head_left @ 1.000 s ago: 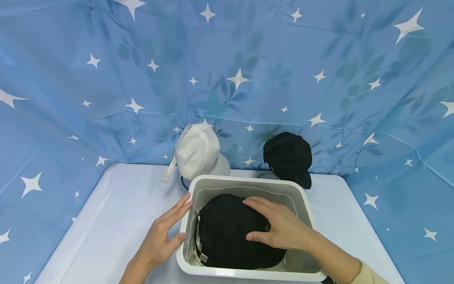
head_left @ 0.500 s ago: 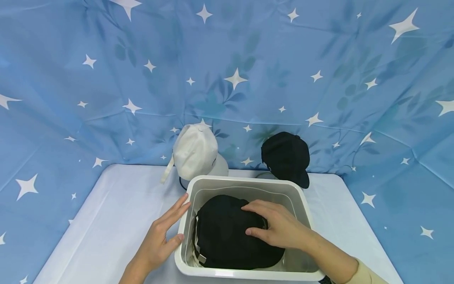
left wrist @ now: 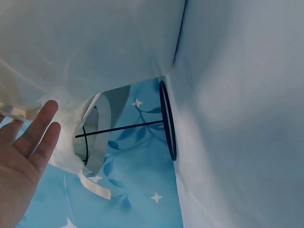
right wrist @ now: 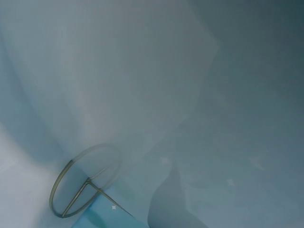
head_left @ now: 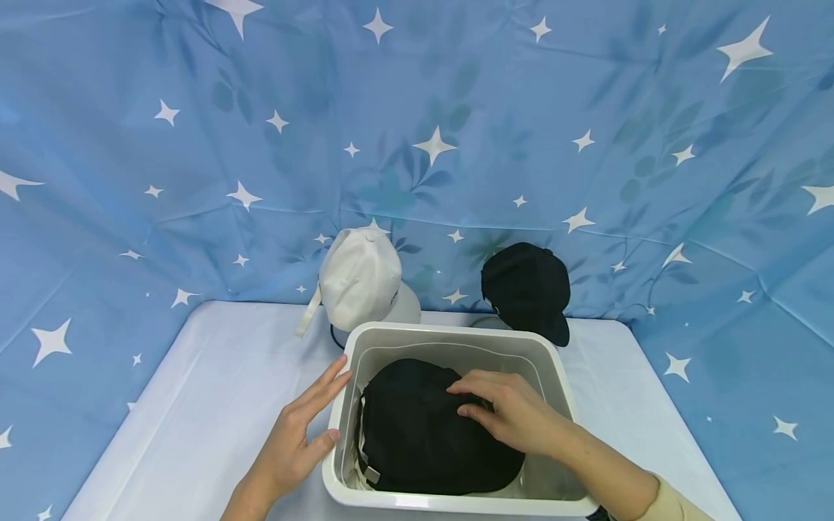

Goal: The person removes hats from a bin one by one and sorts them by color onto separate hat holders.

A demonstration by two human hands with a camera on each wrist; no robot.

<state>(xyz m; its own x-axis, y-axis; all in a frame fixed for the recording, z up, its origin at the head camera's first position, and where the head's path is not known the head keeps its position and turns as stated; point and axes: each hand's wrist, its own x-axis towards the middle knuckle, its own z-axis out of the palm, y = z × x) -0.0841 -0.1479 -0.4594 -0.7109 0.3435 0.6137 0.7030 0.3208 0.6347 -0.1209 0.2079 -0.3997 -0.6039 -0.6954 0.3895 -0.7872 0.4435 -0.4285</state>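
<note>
A black cap (head_left: 417,434) lies crown up inside a white plastic bin (head_left: 335,485), with a small metal buckle at its lower left. My right hand (head_left: 515,412) reaches over the bin's right side and pinches the cap's crown between thumb and fingertips. Spread along the bin's left rim, my left hand (head_left: 293,434) rests its fingertips there. Its extended fingers also appear in the left wrist view, beside the bin's pale wall (left wrist: 95,42). No part of the right hand shows in the right wrist view, where the bin's wall (right wrist: 118,71) fills much of the picture.
Behind the bin, a white cap (head_left: 361,278) hangs on a stand with a dark round base (left wrist: 168,123). Another black cap (head_left: 528,289) is at the back right, near a brass-coloured ring base (right wrist: 59,190). A blue starry cloth (head_left: 417,94) hangs behind the white table (head_left: 215,405).
My right thumb and fingers have drawn closer together on the black cap's crown. The left hand stays at the bin's rim. The head view has shifted slightly.
</note>
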